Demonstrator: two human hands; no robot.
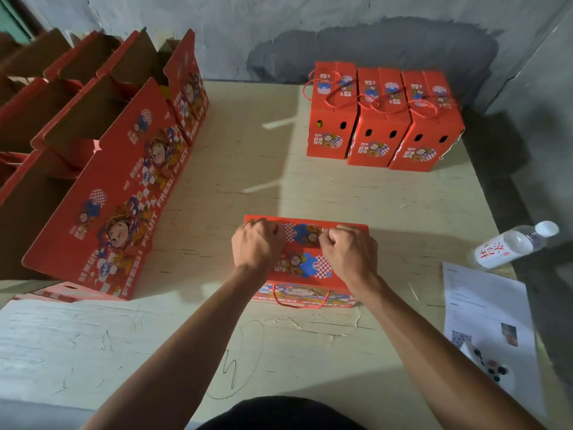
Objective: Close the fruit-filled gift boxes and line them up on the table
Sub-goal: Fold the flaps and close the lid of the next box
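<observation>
Fingers of both hands are seen curled tight on top of the red gift box (305,262), the landmark for everything else. The left hand (257,243) is set at the box's far left corner and the right hand (348,251) at its far right edge; whether the fingers pinch the lid flaps or only press on them cannot be told, since the fingertips are hidden. A red cord handle (299,301) is seen hanging over the box's near face.

A slip is judged possible: if the flaps are pushed down unevenly, one could buckle or spring back open, and the hanging cord could be trapped or left outside on the wrong side. Fruit sitting high inside could also keep the lid from seating, though the contents are not visible.

To the right of the box, printed sheets (486,308) and a lying water bottle (514,245) are found near the edge. To its left, open boxes (102,193) are ranked with their lids raised. Far beyond it to the right, three closed boxes (383,119) are lined up touching, against the wall.

The table (248,150) is a pale, scuffed board marked with scribbles; the grey wall (387,41) behind is patchy and dim.
</observation>
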